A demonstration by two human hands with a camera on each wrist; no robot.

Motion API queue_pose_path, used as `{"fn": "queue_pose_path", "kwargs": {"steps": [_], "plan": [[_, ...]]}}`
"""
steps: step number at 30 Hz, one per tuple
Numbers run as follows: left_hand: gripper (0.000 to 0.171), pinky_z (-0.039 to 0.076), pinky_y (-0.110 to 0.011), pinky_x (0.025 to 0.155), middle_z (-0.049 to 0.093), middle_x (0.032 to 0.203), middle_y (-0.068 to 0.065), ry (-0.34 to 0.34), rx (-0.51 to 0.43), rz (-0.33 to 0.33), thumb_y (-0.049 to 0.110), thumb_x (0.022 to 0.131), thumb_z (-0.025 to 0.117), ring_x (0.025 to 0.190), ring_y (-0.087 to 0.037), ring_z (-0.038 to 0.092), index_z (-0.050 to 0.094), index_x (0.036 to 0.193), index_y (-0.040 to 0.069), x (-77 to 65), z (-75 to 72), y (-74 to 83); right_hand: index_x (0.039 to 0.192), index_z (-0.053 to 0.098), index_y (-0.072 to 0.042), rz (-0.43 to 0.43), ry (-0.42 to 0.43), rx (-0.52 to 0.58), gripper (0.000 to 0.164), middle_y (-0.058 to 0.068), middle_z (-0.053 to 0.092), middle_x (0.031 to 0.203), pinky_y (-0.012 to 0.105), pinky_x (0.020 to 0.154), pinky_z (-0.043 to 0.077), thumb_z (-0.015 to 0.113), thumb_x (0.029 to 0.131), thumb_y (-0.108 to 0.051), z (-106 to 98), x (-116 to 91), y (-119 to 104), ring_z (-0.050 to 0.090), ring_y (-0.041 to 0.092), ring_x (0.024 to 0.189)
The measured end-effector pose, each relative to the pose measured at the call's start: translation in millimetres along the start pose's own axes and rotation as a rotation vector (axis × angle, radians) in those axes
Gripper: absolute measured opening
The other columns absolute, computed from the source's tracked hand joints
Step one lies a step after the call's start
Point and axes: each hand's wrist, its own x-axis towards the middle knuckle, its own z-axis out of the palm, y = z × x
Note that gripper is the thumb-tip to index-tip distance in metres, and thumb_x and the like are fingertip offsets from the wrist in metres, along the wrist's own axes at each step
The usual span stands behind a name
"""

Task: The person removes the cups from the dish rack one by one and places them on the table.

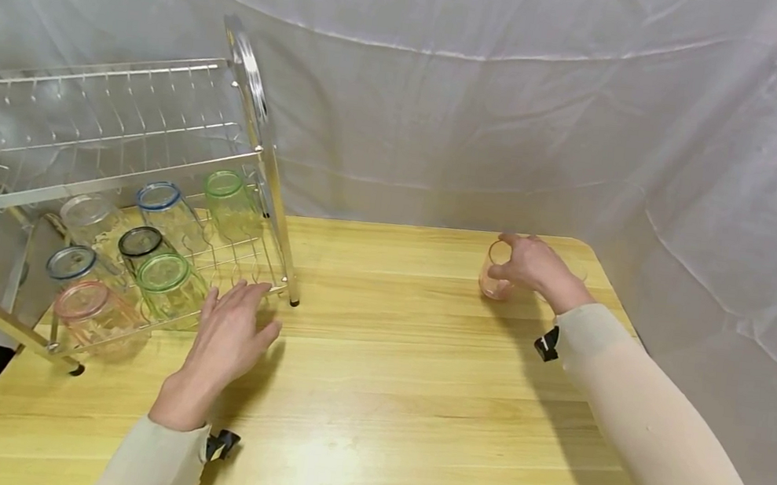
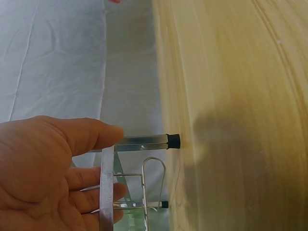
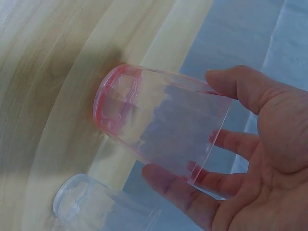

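Observation:
My right hand (image 1: 531,265) holds a clear glass with a pink base (image 3: 154,115) by its upper part, close over the table. In the right wrist view the thumb lies on one side and the fingers on the other, with the base toward the wood. Beside it is a second clear glass (image 3: 91,207), mostly hidden by the hand in the head view. On the left, my left hand (image 1: 229,336) has its fingers loosely extended over the lower front rail of a metal dish rack (image 1: 277,215). That rail (image 2: 106,192) crosses in front of the fingers in the left wrist view.
Several upside-down glasses stand on the rack's lower tier, among them a green glass (image 1: 170,291), a pink glass (image 1: 100,315) and a blue-ringed glass (image 1: 171,212). The slotted upper tier (image 1: 118,111) overhangs them. A white cloth (image 1: 444,122) hangs behind the wooden table (image 1: 378,336).

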Motion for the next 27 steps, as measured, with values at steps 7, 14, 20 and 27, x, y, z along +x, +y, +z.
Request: {"fn": "queue_pose_path", "kwargs": {"steps": [7,14,20,27], "plan": [[0.062,0.007,-0.073,0.126,0.047,0.159,-0.028,-0.043,-0.041,-0.021,0.023,0.101,0.066,0.153,-0.052,0.032,0.046,0.155,0.000,1.8,-7.1,3.4,0.163,0.034,-0.003,-0.002,0.008,-0.007,0.083,0.030,0.055,0.150,0.070,0.121,0.031,0.068,0.093,-0.033,1.8,0.2,3.0,0.025,0.057,0.153],[0.066,0.014,-0.073,0.125,0.040,0.161,-0.032,-0.059,-0.076,-0.017,0.020,0.101,0.064,0.154,-0.054,0.028,0.039,0.158,-0.003,14.5,-25.6,5.8,0.162,0.034,-0.003,-0.005,0.016,-0.019,0.082,0.034,0.049,0.154,0.070,0.119,0.033,0.067,0.093,-0.035,2.8,1.8,2.6,0.029,0.056,0.151],[0.074,0.023,-0.069,0.125,0.031,0.166,-0.032,-0.067,-0.039,-0.055,0.020,0.102,0.064,0.152,-0.055,0.028,0.029,0.163,-0.002,46.9,-57.2,9.4,0.163,0.032,-0.003,0.011,0.007,-0.010,0.083,0.037,0.041,0.157,0.071,0.117,0.035,0.067,0.094,-0.035,2.1,2.2,1.5,0.032,0.056,0.149],[0.083,0.019,-0.072,0.124,0.022,0.165,-0.038,-0.097,0.094,-0.096,0.020,0.100,0.067,0.151,-0.061,0.022,0.022,0.163,-0.006,102.9,-91.8,4.9,0.164,0.031,-0.003,0.009,-0.008,-0.001,0.084,0.035,0.042,0.158,0.072,0.120,0.031,0.068,0.095,-0.035,3.3,3.5,1.2,0.027,0.057,0.152]]}}
